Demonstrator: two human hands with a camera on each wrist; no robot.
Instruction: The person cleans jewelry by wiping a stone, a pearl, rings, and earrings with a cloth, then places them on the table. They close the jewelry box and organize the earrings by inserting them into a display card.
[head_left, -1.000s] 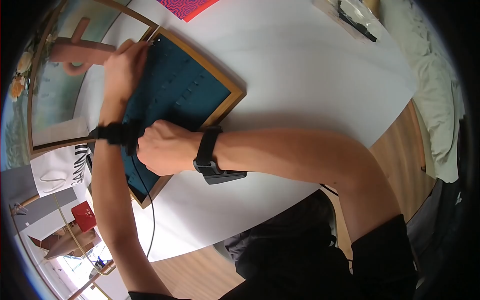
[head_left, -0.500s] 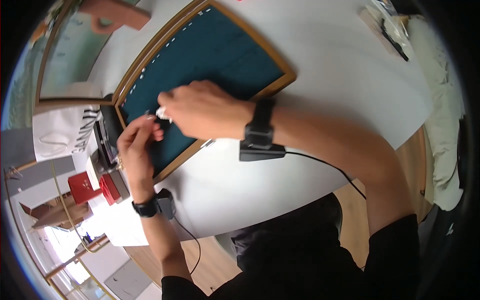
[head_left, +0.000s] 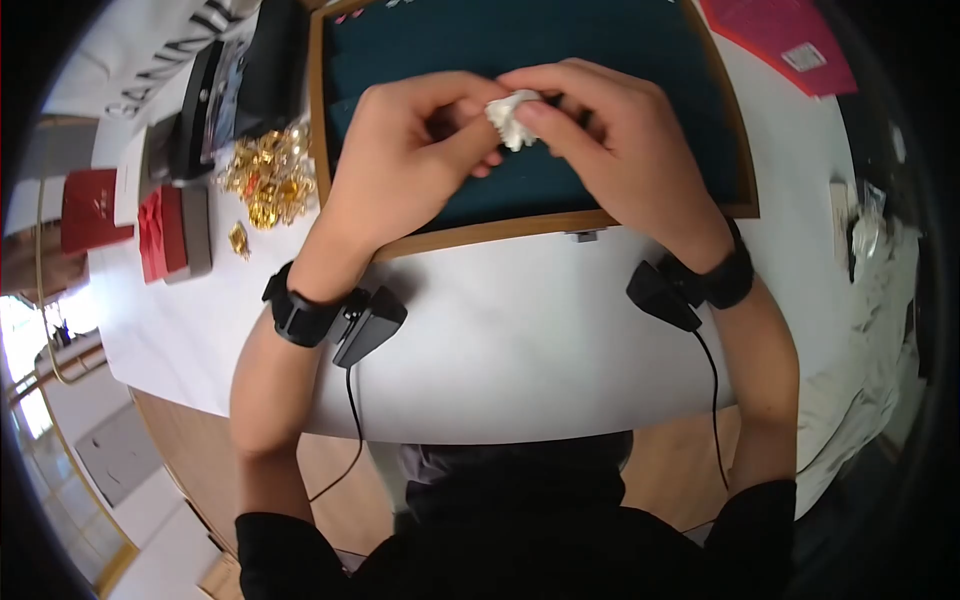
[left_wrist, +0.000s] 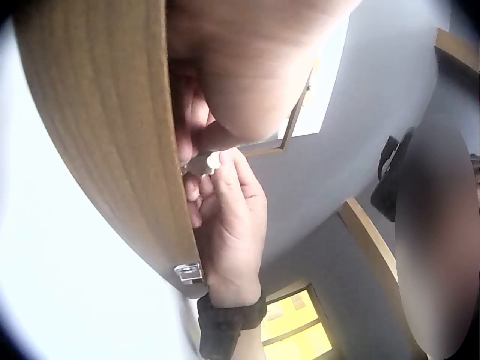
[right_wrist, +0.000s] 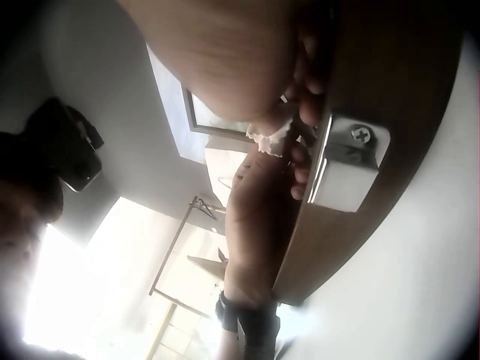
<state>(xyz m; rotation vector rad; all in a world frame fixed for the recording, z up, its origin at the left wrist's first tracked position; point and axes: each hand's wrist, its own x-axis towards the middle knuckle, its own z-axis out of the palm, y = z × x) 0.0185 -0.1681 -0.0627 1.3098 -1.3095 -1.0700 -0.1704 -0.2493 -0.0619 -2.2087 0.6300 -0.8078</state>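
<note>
Over a shallow wood-framed case [head_left: 480, 237] with a dark teal lining, both hands meet at a small white ruffled piece [head_left: 513, 122]. My right hand [head_left: 630, 150] pinches it, thumb on its right side and fingers behind. From the other side my left hand [head_left: 395, 165] pinches its left edge between thumb and fingers. The right wrist view shows the piece's scalloped edge [right_wrist: 271, 141] between the fingertips; much of it is covered. In the left wrist view only a bit of the white piece [left_wrist: 204, 163] appears beside the frame. A metal latch [right_wrist: 351, 161] sits on the case's near side.
Gold-coloured jewellery [head_left: 268, 175] lies piled left of the case, with one gold piece [head_left: 239, 241] apart. Red boxes [head_left: 160, 232] and black cases [head_left: 200, 110] stand farther left. A pink-red packet [head_left: 790, 45] lies at the right, and a clear plastic bag [head_left: 868, 228] near the right edge.
The head view has turned, so the case now lies straight ahead. My left hand has come back from the case's far side; both hands have come together at the white piece, earlier at the right fingertips.
</note>
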